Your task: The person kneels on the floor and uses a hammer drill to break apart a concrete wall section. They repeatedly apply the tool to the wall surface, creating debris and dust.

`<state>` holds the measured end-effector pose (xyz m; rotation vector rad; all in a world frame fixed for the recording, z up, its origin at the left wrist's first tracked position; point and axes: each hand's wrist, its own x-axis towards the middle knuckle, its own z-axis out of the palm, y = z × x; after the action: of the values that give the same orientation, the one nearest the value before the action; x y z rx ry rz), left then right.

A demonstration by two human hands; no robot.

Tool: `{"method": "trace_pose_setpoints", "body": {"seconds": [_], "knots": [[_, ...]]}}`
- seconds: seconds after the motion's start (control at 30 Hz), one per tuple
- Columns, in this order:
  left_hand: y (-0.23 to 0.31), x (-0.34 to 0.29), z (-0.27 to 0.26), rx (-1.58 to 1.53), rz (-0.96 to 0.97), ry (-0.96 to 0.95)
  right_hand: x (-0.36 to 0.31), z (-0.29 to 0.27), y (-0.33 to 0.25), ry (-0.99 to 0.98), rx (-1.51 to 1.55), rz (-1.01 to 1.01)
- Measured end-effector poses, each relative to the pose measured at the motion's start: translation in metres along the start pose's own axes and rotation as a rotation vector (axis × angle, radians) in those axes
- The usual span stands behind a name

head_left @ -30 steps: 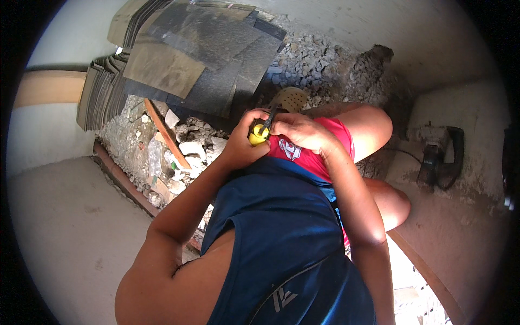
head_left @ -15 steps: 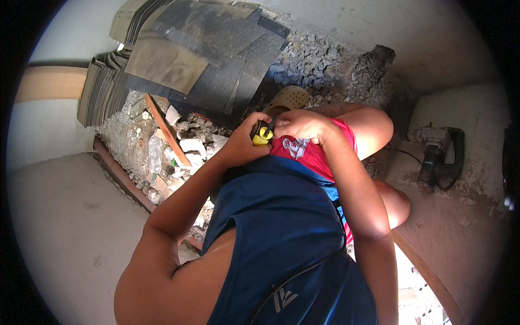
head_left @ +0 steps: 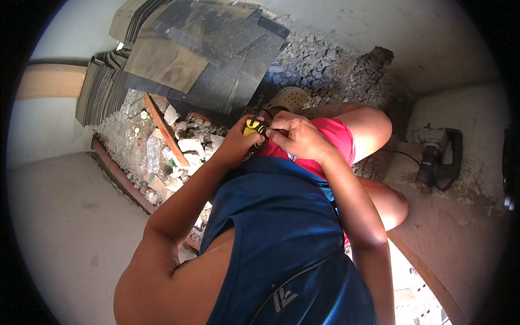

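Note:
A small yellow and black tool (head_left: 252, 128) with dark bands is in front of my lap; its exact kind does not show. My left hand (head_left: 236, 145) is wrapped around it, thumb along the near side. From the right, my right hand (head_left: 299, 136) has its thumb and fingers pinched at the tool's dark right end. The fingers partly cover that end. Just beneath both hands are my red shorts (head_left: 333, 142), and a beige clog (head_left: 288, 99) shows beyond them.
Dark flat sheets (head_left: 216, 49) lie at the back, beside stacked sheets (head_left: 100, 89). Broken rubble (head_left: 192, 146) with a wooden strip (head_left: 162, 127) and a clear plastic bottle (head_left: 153, 154) spreads to the left. A corded power tool (head_left: 433, 157) stands at the right.
The tool has turned in my left hand and shifted slightly left. My right hand has moved a little down, its fingers now at the tool's right end.

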<state>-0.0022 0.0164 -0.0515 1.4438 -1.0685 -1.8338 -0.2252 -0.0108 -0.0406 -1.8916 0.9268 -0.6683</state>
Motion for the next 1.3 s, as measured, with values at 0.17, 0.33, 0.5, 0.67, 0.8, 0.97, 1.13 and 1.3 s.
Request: {"method": "trace_pose_setpoints", "body": {"seconds": [0.17, 0.33, 0.5, 0.67, 0.8, 0.97, 1.13, 1.3], "knots": [[-0.005, 0.001, 0.000, 0.029, 0.071, 0.017, 0.000, -0.006, 0.001, -0.089, -0.014, -0.047], [-0.006, 0.007, -0.003, 0.193, 0.141, 0.031, 0.004, -0.009, 0.006, -0.154, 0.013, -0.043], [-0.010, 0.007, -0.003, -0.018, 0.055, 0.007, 0.001, -0.009, 0.010, -0.157, 0.069, -0.053], [-0.013, 0.008, -0.004, -0.216, -0.071, 0.009, 0.001, -0.008, 0.014, -0.189, 0.074, -0.055], [-0.021, 0.011, -0.011, -0.244, -0.117, -0.040, 0.001, -0.008, 0.015, -0.232, 0.084, -0.053], [-0.008, 0.009, -0.008, -0.251, -0.209, -0.102, -0.002, -0.005, 0.020, -0.251, 0.090, -0.076], [-0.005, 0.006, -0.006, -0.215, -0.188, -0.122, -0.002, -0.009, 0.019, -0.290, 0.082, -0.045], [-0.006, 0.005, -0.004, -0.026, -0.118, -0.010, -0.002, -0.010, 0.022, -0.284, 0.068, -0.041]]}}
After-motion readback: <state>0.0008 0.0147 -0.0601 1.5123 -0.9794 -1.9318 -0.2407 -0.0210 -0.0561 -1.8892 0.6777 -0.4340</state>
